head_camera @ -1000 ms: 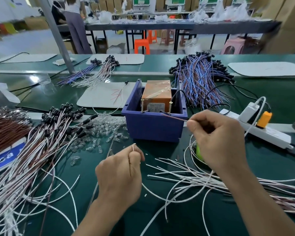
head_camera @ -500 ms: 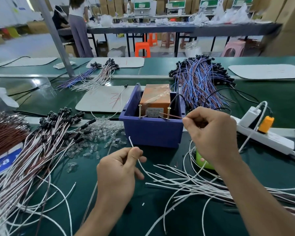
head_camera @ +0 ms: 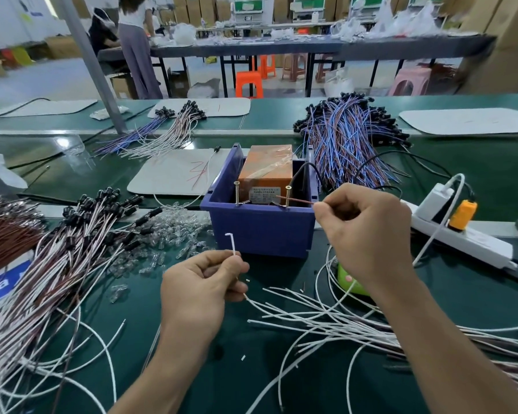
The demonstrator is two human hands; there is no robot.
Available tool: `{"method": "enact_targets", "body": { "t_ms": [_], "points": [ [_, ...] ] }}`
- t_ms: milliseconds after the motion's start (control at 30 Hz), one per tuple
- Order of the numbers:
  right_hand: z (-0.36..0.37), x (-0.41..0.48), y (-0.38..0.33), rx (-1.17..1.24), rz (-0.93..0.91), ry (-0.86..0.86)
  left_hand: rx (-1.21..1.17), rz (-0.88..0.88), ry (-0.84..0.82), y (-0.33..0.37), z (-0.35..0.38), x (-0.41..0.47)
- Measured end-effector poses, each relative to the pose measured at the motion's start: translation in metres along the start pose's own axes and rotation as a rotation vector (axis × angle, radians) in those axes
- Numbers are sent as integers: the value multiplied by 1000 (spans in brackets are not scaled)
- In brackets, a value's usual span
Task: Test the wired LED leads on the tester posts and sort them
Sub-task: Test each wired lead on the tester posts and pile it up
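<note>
A blue bin (head_camera: pixel 260 231) holds an orange tester box (head_camera: pixel 266 171) with two upright screw posts, a left post (head_camera: pixel 237 193) and a right post (head_camera: pixel 288 196). My right hand (head_camera: pixel 368 231) pinches a brown lead (head_camera: pixel 296 200) whose tip lies against the right post. My left hand (head_camera: pixel 201 291) pinches a white lead (head_camera: pixel 231 243) with a bent tip, held below and left of the bin, apart from the left post. More white and brown leads (head_camera: pixel 326 321) spread on the green mat under my right forearm.
A big pile of black-capped white and brown leads (head_camera: pixel 57 258) lies at the left, with loose clear LEDs (head_camera: pixel 174 231) beside it. Blue and brown leads (head_camera: pixel 347 138) heap behind the bin. A white power strip (head_camera: pixel 461 237) with an orange plug sits at the right. A green object (head_camera: pixel 349 279) lies under my right hand.
My right hand has pushed the brown lead forward until its tip meets the right post. My left hand has lifted the white lead a little, so its bent tip points up.
</note>
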State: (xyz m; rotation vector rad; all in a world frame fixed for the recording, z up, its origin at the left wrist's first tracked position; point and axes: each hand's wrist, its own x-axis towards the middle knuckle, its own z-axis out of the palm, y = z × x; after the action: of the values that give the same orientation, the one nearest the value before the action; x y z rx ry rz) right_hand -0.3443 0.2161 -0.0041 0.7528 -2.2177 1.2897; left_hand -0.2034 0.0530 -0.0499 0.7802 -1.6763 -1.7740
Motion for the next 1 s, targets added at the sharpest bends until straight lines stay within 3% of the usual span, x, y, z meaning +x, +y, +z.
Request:
{"method": "enact_targets", "body": {
  "t_ms": [400,1000],
  "points": [
    [2,0,2,7,8,2,211,123,117,29,4,16],
    [2,3,-2,-3,-19,19,186,88,148,35,19,28]
  ]
}}
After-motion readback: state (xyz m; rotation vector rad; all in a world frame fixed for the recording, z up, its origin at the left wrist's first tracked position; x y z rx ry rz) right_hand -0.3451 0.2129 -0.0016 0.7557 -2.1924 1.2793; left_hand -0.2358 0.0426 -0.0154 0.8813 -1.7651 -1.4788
